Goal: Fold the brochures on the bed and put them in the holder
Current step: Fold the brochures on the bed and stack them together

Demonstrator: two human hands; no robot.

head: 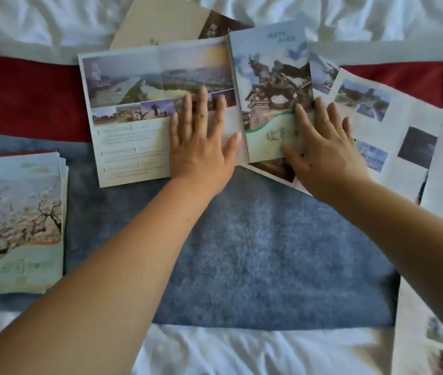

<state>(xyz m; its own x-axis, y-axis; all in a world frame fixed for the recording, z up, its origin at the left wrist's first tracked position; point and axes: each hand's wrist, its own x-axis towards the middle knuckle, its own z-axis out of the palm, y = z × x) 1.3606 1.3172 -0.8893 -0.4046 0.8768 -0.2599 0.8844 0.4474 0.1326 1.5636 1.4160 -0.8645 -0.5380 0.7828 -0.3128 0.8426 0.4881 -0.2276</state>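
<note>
An unfolded brochure (139, 104) with landscape photos lies across the red and blue bed runner. Its right panel (269, 85), showing a horse statue, is raised along the crease. My left hand (201, 147) presses flat on the middle panel, fingers spread. My right hand (323, 155) rests on the statue panel's lower right part, thumb at its bottom edge; whether it pinches the paper I cannot tell. A stack of folded brochures (21, 223) with a blossom-tree cover lies at the left. No holder is in view.
More open brochures (393, 125) spread to the right, some under the statue panel, one at the bottom right (431, 334). A beige sheet (160, 20) lies at the back. White bedding (242, 350) surrounds the blue runner (255, 253) and the red band (25, 96).
</note>
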